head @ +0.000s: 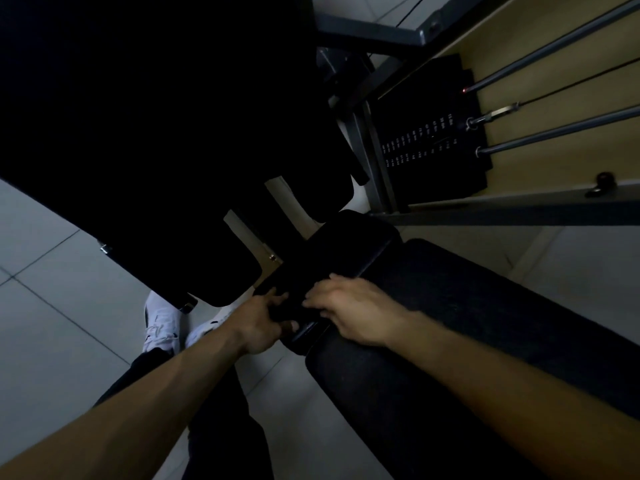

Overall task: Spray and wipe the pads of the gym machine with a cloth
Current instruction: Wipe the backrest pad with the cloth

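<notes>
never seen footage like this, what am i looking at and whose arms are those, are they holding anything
This single picture comes from a camera worn on a person's head, looking down, so the arms are that person's own. Below is a gym machine: a narrow pad, a broad pad beside it and the weight stack behind. The left hand grips the narrow pad's near end. The right hand rests flat on top. It is too dark to tell whether a cloth lies under them. White shoes stand on the tiled floor.
</notes>
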Available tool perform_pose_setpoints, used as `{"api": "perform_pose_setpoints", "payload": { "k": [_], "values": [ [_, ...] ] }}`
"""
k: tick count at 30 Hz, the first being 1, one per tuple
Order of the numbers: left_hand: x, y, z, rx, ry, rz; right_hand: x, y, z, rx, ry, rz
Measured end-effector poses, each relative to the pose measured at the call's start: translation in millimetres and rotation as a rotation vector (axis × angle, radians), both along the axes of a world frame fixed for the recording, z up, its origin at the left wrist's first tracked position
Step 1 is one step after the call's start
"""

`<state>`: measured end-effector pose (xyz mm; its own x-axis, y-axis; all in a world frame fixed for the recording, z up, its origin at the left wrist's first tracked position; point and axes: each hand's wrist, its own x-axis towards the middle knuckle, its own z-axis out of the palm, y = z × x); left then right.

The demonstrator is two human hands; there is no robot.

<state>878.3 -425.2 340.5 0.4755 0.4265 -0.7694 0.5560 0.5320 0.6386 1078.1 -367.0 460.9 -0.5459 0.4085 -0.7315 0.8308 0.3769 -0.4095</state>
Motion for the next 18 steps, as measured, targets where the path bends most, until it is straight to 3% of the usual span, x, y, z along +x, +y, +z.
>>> {"api": "perform_pose_setpoints", "payload": {
  "k": [6, 9, 14, 16, 18],
  "values": [
    [3, 0, 7, -0.019, 0.022, -0.003, 83, 76, 32, 0.285, -0.293, -0.166],
    [4, 2, 10, -0.018, 0.037, -0.022, 62, 66, 40, 0.323, -0.400, -0.073],
    [5, 3, 21, 0.005, 0.086, -0.008, -15, 0, 35, 0.203, -0.196, 0.106],
    [6, 2, 28, 0.036, 0.091, -0.001, -25, -17, 36, 0.135, -0.093, 0.167],
    [7, 0, 37, 0.044, 0.117, 0.025, -9, -4, 39, 0.178, -0.106, 0.158]
  ]
}}
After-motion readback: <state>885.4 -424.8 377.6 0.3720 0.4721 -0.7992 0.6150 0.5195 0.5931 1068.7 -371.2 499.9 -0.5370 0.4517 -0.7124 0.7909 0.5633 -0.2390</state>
